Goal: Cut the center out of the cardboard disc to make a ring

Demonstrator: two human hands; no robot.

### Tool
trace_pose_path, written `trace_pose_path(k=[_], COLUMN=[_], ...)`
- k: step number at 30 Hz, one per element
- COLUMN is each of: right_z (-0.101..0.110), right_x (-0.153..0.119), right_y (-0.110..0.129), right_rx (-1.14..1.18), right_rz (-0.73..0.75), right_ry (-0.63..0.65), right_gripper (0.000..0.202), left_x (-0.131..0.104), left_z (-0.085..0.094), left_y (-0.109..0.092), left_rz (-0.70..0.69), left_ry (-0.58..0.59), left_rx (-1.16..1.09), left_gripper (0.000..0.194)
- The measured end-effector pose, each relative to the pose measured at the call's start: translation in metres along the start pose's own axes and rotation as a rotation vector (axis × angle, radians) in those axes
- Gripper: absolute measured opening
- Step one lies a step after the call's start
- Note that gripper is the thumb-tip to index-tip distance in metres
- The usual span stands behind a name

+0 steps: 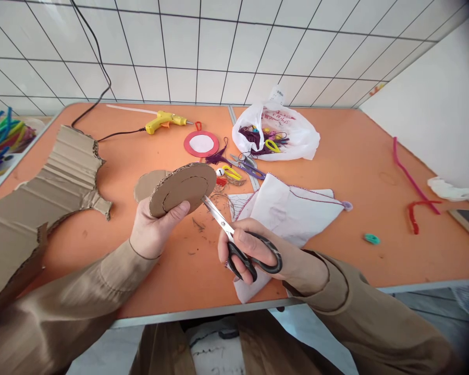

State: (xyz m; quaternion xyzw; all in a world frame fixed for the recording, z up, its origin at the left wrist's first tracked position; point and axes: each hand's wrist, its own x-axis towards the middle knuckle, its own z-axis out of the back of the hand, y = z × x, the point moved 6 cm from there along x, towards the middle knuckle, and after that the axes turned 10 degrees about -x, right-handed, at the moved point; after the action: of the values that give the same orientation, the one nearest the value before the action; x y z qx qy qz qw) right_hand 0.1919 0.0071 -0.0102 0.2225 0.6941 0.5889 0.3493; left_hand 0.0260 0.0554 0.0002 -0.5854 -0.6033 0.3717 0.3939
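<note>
Between thumb and fingers, my left hand (153, 226) grips a round cardboard disc (191, 187) with a smaller circle marked on its face. Behind it shows a second rounded cardboard piece (148, 183); whether that hand holds it too I cannot tell. My right hand (254, 245) is closed on black-handled scissors (222, 220), its fingers through the loops. The blade tips touch the disc's right edge by the marked circle. A white cloth (285, 208) with purple stitched edging lies under and beyond my right hand.
Cut corrugated cardboard (62, 182) lies left. Behind are a yellow glue gun (166, 122) with a cord, a red-rimmed disc (201, 144), purple-handled pliers (250, 165) and a white plastic bag (293, 133) of craft pieces. Pipe cleaners (412, 172) lie right, near a tiled wall.
</note>
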Motion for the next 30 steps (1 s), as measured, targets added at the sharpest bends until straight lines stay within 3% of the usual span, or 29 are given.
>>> trace_pose_path(k=[3, 7, 14, 25, 30], right_z=[0.0008, 0.0014, 0.0031, 0.0043, 0.0048], right_x=[0.0008, 0.002, 0.0022, -0.0018, -0.0015], right_y=[0.0002, -0.0011, -0.0009, 0.0049, 0.0064], right_rx=[-0.035, -0.077, -0.042, -0.022, -0.051], right_rz=[-0.003, -0.015, 0.003, -0.015, -0.004], right_ry=[0.005, 0.003, 0.005, 0.042, 0.053], right_gripper=[0.057, 0.057, 0.059, 0.058, 0.057], left_x=[-0.0003, -0.0007, 0.0018, -0.0046, 0.0], left_z=[-0.0015, 0.0029, 0.0036, -0.0052, 0.0005], left_y=[0.0009, 0.0031, 0.0054, -0.0026, -0.0027], left_rz=[-0.07, -0.123, -0.098, -0.053, -0.089], left_ry=[0.062, 0.026, -0.069, -0.009, 0.071], left_rx=[0.012, 0.032, -0.088, -0.08, 0.066], left_gripper=[0.017, 0.018, 0.033, 0.036, 0.028])
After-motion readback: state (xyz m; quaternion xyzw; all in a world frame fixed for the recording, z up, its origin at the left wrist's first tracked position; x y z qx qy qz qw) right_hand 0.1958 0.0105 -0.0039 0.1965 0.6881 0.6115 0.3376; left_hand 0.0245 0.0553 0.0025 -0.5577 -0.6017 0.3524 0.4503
